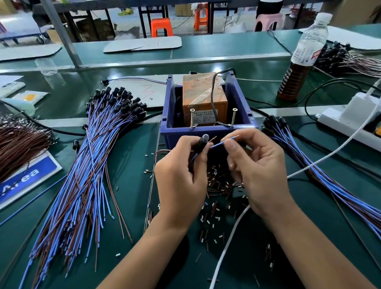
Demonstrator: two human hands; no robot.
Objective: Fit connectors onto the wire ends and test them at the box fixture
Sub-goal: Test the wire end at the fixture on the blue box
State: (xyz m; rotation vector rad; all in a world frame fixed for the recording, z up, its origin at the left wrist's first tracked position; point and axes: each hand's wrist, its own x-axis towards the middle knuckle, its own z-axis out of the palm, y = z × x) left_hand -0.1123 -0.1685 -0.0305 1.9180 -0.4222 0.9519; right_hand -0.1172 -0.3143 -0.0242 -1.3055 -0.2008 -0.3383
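Observation:
My left hand point(182, 173) grips a black connector point(202, 140) with a clear tip, and a blue and a brown wire run down from it. My right hand point(253, 170) pinches the end of the blue wire point(221, 143), its bare tip pointing up to the right. Both hands hover just in front of the blue box fixture point(240, 102), which holds an orange block point(202, 95) and two upright screws point(191, 118). A heap of small brown and white sleeve pieces point(218, 187) lies on the mat beneath my hands.
A large bundle of blue and brown wires with black connectors point(87, 170) lies on the left, and a second bundle point(332, 178) fans out on the right. A brown wire pile point(4, 150), a bottle point(303, 59), a power strip point(355, 127) and a white cable point(226, 250) surround the green mat.

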